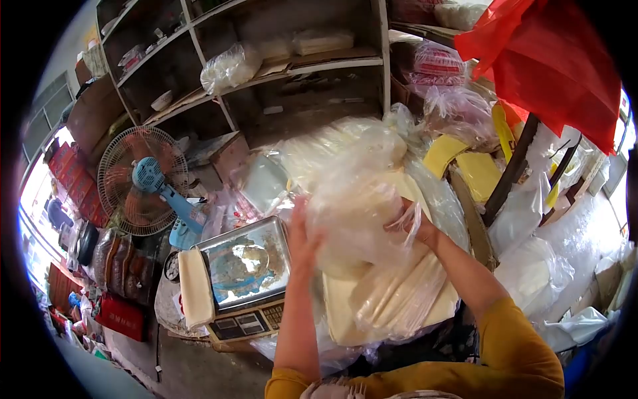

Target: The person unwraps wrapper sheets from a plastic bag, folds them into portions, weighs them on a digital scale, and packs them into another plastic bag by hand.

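Note:
A clear plastic bag (355, 199), blurred by motion, hangs between my two hands. My right hand (415, 226) has its fingers closed on the bag's gathered right edge. At the bag's left side is my left hand (302, 233), too smeared to show its fingers well. Below lie stacked pale cream sheets (339, 302), with folded cream sheets in clear plastic (405, 292) on top of them. To the left of my left forearm stands a scale (246, 263) with a shiny, stained metal pan. A folded cream piece (197, 286) rests along the pan's left edge.
A fan with a blue body (176, 199) stands left of the scale. Shelves (306, 66) rise at the back. Yellow packs (478, 174) and plastic-wrapped bundles crowd the right, where red plastic (545, 66) hangs overhead. Plastic-covered stacks (325, 146) lie behind my hands.

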